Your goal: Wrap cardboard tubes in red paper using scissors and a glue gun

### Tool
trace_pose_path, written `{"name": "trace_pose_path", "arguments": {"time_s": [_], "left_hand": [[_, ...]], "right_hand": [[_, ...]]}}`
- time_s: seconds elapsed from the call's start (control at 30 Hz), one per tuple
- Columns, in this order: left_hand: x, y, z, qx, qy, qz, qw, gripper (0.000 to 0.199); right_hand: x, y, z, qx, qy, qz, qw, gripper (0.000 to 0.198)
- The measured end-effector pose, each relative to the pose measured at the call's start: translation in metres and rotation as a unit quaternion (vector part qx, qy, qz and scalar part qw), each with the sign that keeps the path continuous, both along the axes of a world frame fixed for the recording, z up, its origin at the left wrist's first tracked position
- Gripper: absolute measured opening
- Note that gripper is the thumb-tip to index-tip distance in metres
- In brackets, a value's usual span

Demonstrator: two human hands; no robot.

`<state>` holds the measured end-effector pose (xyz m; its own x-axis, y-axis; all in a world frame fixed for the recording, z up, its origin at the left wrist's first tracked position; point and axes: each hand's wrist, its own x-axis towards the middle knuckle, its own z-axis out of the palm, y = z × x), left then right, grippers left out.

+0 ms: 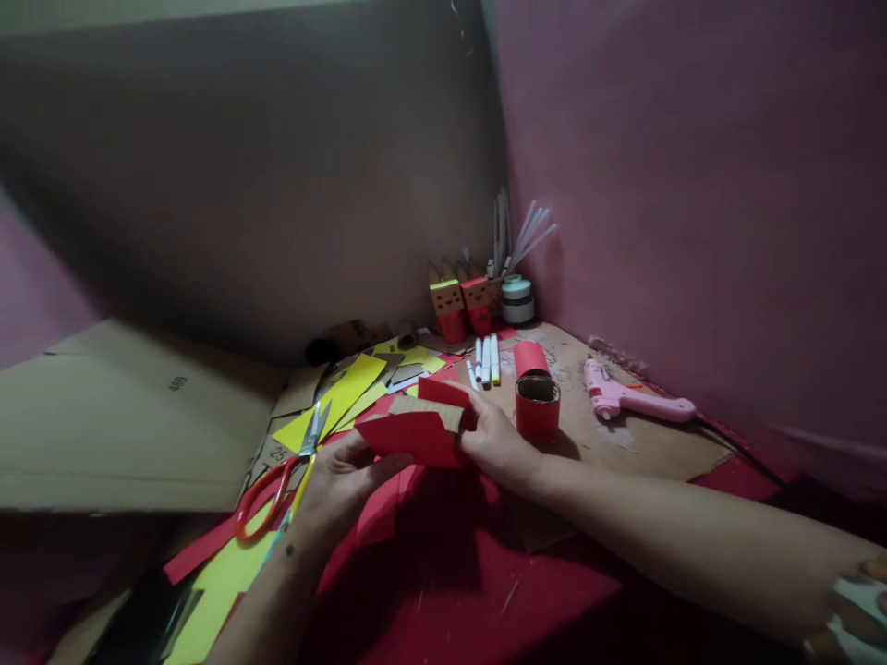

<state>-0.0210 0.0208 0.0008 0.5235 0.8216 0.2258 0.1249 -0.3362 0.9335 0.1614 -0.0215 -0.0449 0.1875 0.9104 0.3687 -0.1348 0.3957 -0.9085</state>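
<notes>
Between my two hands is a piece of red paper (416,441), folded up around a strip of corrugated cardboard (424,409). My left hand (339,480) grips its left side, with the thumb along the near face. At the right end, the fingers of my right hand (493,439) are closed on the paper and cardboard. Just right of that hand stands a red-covered cardboard tube (538,411), open at the top, with a red rolled piece (530,358) behind it. Scissors with red handles (267,503) lie beside my left hand.
A pink glue gun (630,397) lies on the right with its cord trailing off. Markers (486,360), two cardboard figures with drawn faces (447,300), and a jar (516,300) stand or lie further back. Yellow paper (346,392) covers the left, near a cardboard box (139,416).
</notes>
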Motion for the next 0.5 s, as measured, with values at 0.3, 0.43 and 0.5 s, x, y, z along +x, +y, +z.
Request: {"name": "trace_pose_path", "arguments": {"time_s": [0.3, 0.43, 0.5], "left_hand": [[-0.018, -0.002, 0.036, 0.128, 0.123, -0.131, 0.975, 0.009], [-0.018, -0.005, 0.039, 0.095, 0.145, -0.159, 0.972, 0.008], [-0.016, -0.007, 0.040, 0.093, 0.173, -0.191, 0.962, 0.007]], "right_hand": [[0.003, -0.025, 0.017, 0.139, -0.182, -0.082, 0.970, 0.063], [0.009, -0.033, 0.031, 0.125, -0.146, 0.068, 0.979, 0.055], [0.012, -0.033, 0.035, 0.094, -0.142, 0.130, 0.977, 0.055]]}}
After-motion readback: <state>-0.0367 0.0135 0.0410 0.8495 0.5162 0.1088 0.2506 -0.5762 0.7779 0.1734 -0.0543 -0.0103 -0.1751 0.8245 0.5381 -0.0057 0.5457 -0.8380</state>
